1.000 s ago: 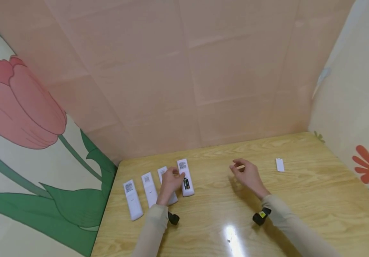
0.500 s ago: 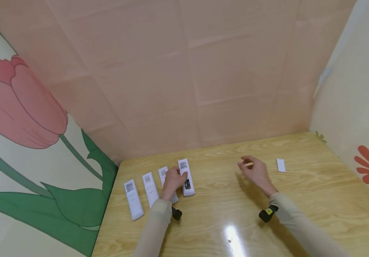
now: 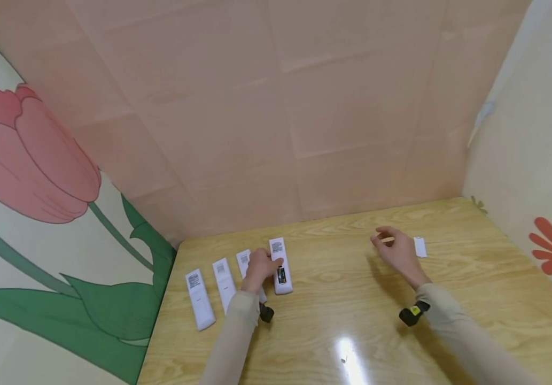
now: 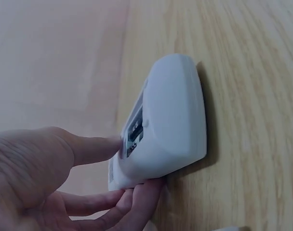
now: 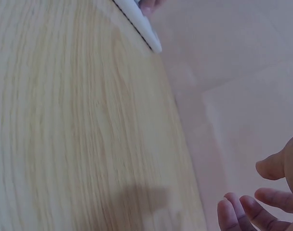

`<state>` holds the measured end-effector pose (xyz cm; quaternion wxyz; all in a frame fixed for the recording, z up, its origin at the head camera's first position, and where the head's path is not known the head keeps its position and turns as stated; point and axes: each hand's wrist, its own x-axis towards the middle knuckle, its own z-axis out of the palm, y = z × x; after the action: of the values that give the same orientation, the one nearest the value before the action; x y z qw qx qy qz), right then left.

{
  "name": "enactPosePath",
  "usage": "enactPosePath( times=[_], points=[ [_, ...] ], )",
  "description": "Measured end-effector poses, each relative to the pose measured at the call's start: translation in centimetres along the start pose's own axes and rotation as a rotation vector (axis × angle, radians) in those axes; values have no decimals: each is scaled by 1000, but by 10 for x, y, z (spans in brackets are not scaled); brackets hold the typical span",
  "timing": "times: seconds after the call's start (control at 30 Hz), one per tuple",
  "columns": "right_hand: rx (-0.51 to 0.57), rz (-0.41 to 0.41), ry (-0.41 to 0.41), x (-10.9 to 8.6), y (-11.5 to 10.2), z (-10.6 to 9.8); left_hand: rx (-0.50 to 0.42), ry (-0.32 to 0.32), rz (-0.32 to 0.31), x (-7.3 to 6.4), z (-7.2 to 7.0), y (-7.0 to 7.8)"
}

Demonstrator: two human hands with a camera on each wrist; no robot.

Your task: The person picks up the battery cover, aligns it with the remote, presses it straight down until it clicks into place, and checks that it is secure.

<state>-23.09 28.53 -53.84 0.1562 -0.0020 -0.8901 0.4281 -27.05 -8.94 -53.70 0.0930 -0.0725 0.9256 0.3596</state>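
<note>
My left hand (image 3: 258,267) grips a white remote control (image 3: 279,247) that lies back side up, the rightmost of its row. Its battery compartment is uncovered, and dark batteries (image 3: 282,275) show inside. In the left wrist view, the thumb (image 4: 96,150) presses beside the compartment while the fingers bend against the side of the remote. My right hand (image 3: 399,256) hovers above the table with loosely bent fingers and nothing between them. Just right of it lies a small white battery cover (image 3: 420,247). The right wrist view shows the fingers apart, with the remote's far end (image 5: 146,31) beyond.
Several more white remotes lie to the left: the outermost (image 3: 200,299), one beside it (image 3: 224,278), and one partly hidden under the left hand (image 3: 244,256). A pink-covered wall (image 3: 276,133) rises behind the wooden table (image 3: 333,299).
My right hand has moved right, close to the battery cover. The left hand and the remote it holds have shifted very slightly right.
</note>
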Motion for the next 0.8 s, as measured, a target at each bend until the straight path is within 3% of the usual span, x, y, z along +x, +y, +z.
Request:
enactPosePath(
  times=[0.3, 0.8],
  points=[
    [-20, -10, 42, 6, 12, -16, -22, -53, -44, 6, -2, 1],
    [-37, 41, 93, 12, 39, -37, -25, -25, -64, 6, -1, 0]
  ],
)
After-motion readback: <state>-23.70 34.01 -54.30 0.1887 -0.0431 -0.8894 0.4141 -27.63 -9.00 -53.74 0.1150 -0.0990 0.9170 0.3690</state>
